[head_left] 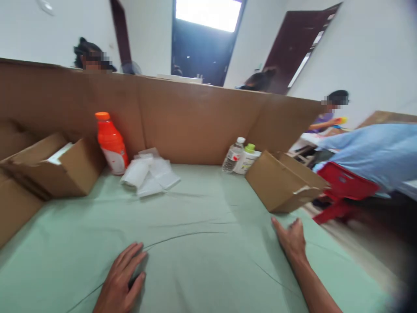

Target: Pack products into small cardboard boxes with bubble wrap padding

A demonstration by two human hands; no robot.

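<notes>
On green cloth (208, 208), two hands flat, empty: left (122, 278), right (291, 239), two boxes (283, 182), three bottles (111, 143).

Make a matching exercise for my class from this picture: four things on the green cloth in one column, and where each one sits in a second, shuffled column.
Things
1. orange bottle
2. clear water bottle
3. pile of white packets
4. left hand

Places
A. flat on the green cloth, near the bottom edge of the picture
B. by the cardboard wall, just left of the bottle with the green cap
C. beside the open box on the left
D. on the cloth just right of the orange bottle

Pairs: 1-C, 2-B, 3-D, 4-A
</notes>
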